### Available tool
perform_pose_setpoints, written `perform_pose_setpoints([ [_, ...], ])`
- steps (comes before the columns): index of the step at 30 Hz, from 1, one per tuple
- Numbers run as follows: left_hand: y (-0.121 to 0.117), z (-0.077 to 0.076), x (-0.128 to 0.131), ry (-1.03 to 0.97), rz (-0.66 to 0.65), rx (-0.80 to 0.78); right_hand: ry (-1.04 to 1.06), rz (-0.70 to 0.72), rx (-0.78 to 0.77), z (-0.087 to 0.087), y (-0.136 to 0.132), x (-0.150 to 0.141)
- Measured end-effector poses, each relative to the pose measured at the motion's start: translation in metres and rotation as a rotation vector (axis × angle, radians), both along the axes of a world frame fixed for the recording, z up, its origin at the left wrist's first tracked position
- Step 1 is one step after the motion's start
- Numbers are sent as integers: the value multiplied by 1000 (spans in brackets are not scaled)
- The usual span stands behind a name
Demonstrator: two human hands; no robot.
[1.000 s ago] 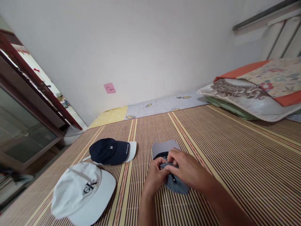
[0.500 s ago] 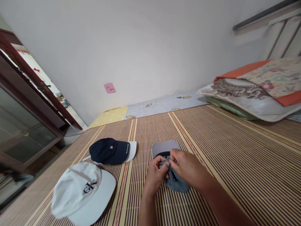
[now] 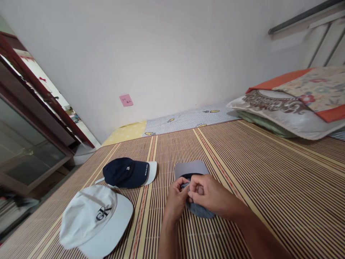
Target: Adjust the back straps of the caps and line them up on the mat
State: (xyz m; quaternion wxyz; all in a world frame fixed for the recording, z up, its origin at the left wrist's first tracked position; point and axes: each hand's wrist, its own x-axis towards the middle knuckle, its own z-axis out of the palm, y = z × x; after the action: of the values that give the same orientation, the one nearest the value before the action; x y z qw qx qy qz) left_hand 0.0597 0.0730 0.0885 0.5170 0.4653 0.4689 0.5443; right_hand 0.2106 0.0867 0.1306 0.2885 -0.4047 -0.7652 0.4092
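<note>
A blue-grey baseball cap (image 3: 201, 211) with a grey brim (image 3: 190, 168) lies on the striped mat, its brim pointing away from me. My left hand (image 3: 176, 198) pinches the cap's edge between thumb and fingers. Close against it, my right hand (image 3: 208, 194) is closed in a pinch over the cap's opening; its fingers cover most of the crown and the exact spot they grip. To the left rest a navy cap (image 3: 122, 173) with a white brim and, nearer me, a white cap (image 3: 86, 216) with black letters on its front.
The striped bamboo mat (image 3: 258, 187) covers the bed up to the white wall. Stacked pillows (image 3: 285, 108) lie at the right, below a grey rail (image 3: 299, 19). A pink note (image 3: 126, 100) is stuck on the wall. A glass-panelled door (image 3: 27, 144) stands at the left.
My right hand has shifted slightly down and left over the cap, its fingers curling closer to my left hand. The left hand and the other caps stay put.
</note>
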Motion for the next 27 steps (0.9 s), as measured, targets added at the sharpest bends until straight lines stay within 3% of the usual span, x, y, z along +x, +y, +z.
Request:
perform_pose_setpoints([
  [5, -2, 0, -5, -4, -53, -10, 129, 57, -86, 12, 4, 13],
  [8, -3, -4, -11, -25, -126, -57, 212, -44, 23, 14, 16, 32],
  [10, -4, -6, -14, -64, -166, -64, 193, -44, 50, 11, 23, 41],
  [17, -4, -10, -16, -212, -210, -48, 110, 213, -93, -13, 33, 34],
  [23, -1, -10, -14, -326, -207, -40, 154, 184, -130, -22, 37, 37],
  [27, -2, -11, -13, -339, -224, -15, 234, 255, -193, -21, 35, 40],
])
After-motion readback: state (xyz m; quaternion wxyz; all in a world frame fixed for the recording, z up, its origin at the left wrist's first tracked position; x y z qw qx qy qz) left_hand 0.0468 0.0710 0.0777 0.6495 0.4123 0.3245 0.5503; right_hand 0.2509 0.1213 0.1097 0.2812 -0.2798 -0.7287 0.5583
